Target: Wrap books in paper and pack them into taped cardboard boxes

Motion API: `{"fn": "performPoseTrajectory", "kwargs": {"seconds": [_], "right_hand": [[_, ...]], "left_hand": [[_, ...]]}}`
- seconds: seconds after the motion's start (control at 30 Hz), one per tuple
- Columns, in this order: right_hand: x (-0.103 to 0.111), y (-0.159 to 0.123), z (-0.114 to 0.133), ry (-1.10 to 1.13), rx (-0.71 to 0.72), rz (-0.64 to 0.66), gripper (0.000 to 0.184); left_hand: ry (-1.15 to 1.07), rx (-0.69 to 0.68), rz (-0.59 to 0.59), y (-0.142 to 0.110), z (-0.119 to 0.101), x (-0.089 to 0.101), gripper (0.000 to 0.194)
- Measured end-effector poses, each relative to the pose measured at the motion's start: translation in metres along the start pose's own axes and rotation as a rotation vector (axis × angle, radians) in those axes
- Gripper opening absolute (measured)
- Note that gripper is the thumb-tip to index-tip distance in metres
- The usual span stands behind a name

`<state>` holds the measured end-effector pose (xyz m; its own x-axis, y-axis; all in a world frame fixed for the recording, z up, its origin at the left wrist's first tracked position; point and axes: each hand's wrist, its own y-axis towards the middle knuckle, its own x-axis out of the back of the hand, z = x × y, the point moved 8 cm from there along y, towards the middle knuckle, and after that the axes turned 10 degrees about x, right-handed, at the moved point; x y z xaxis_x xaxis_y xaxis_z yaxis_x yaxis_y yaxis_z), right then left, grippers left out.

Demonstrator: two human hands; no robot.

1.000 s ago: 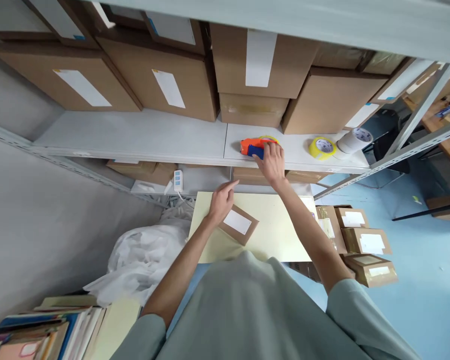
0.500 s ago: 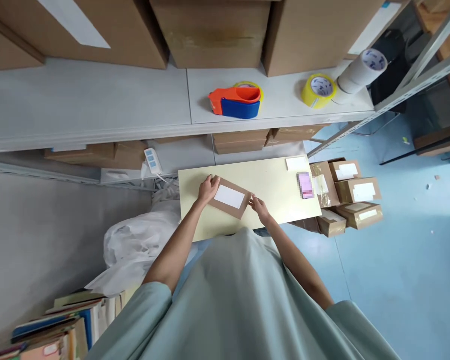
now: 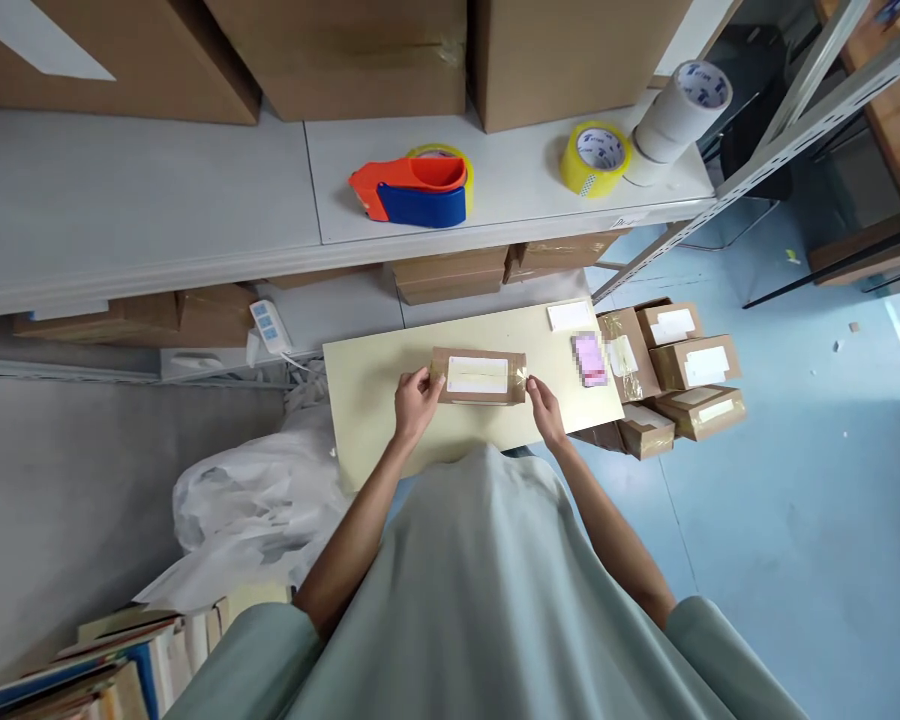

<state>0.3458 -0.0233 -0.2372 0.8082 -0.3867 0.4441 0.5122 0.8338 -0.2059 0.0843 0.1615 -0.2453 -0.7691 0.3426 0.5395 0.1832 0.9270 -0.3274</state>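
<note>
"What are my hands on?"

"My left hand [image 3: 416,405] grips the left end of the small taped carton [image 3: 478,376], thumb on top. My right hand [image 3: 546,410] pinches its right end, by the shiny tape."

"Where's the carton?"

"Over the middle of the table [image 3: 375,400], label up, long sides running roughly along the table's far edge. I can't tell whether it touches the tabletop."

"What's near it?"

"A pink item [image 3: 589,360] by the table's right edge, and a white card [image 3: 569,315] near the far right corner."

"And the shelf [image 3: 157,200] beyond?"

"I see an orange-and-blue tape dispenser [image 3: 418,192] and, farther right, a yellow tape roll [image 3: 595,160] beside white rolls [image 3: 677,115]."
</note>
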Motion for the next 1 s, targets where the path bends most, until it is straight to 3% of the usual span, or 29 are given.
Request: {"fn": "performPoseTrajectory", "kwargs": {"seconds": [0.1,0.23,0.4,0.57,0.67,0.73,0.83,1.0], "right_hand": [[0.016,0.014,-0.012,0.017,-0.006,-0.026,0.085],[0.019,0.032,-0.025,-0.067,0.000,0.003,0.083],[0.004,0.046,-0.026,-0.366,0.050,0.054,0.075],[-0.015,0.046,-0.032,-0.480,-0.068,0.239,0.074],[-0.017,0.046,-0.034,-0.459,-0.113,0.326,0.095],[-0.015,0.048,-0.037,-0.419,-0.101,0.369,0.100],[-0.010,0.053,-0.041,-0.314,-0.007,0.438,0.090],[-0.004,0.057,-0.045,-0.042,0.145,0.580,0.071]], "left_hand": [[-0.019,0.072,0.010,-0.018,0.010,-0.020,0.026],[-0.025,0.139,-0.035,-0.038,0.016,-0.036,0.028],[0.226,0.304,0.030,-0.051,0.017,-0.050,0.022],[0.325,0.449,0.035,-0.051,0.015,-0.062,0.050],[0.286,0.503,0.010,-0.046,0.019,-0.068,0.063],[0.229,0.492,0.044,-0.043,0.022,-0.071,0.062],[0.128,0.466,0.096,-0.042,0.029,-0.068,0.058],[-0.095,0.430,0.086,-0.051,0.031,-0.062,0.060]]}}
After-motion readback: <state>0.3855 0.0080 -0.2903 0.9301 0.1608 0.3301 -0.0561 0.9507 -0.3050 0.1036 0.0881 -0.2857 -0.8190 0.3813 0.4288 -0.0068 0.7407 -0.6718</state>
